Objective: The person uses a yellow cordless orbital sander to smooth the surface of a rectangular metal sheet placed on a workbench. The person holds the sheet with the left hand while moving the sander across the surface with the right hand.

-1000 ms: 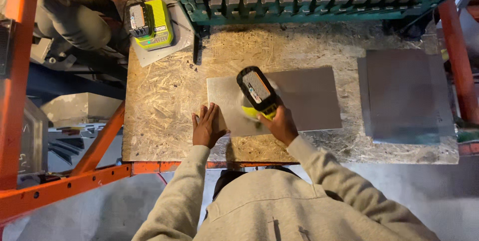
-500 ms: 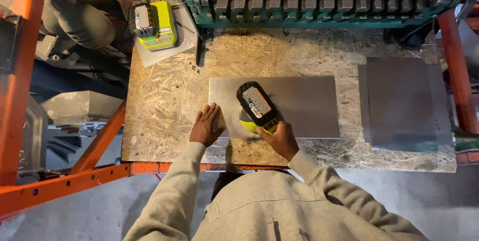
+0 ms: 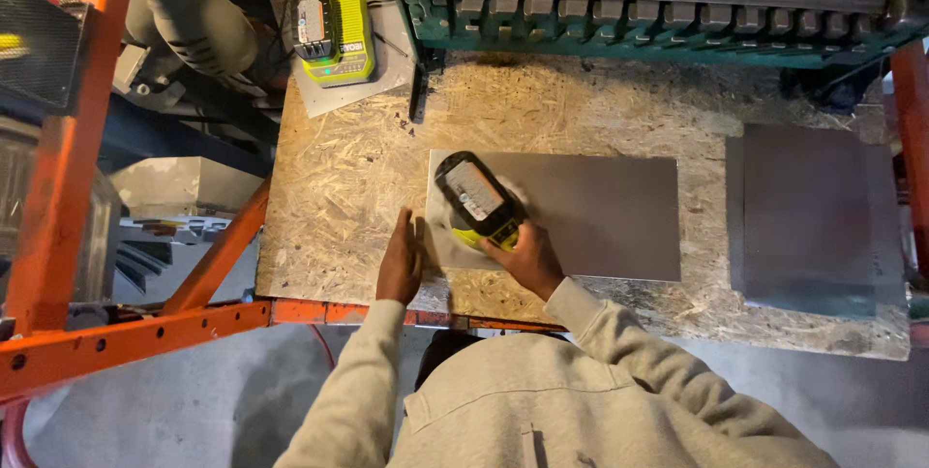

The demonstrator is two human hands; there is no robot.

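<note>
The right hand grips a cordless power tool on the metal sheet's left end; the open left hand lies flat beside it, sheet stretching rightward along the bench.

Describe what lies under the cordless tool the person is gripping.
Under the tool, held by the right hand, lies a grey metal sheet on the chipboard bench. The left hand presses beside the sheet's edge. The tool's underside is hidden.

On the workbench, the metal sheet lies centre; charger behind-left, stacked plates right, bending machine behind.
</note>
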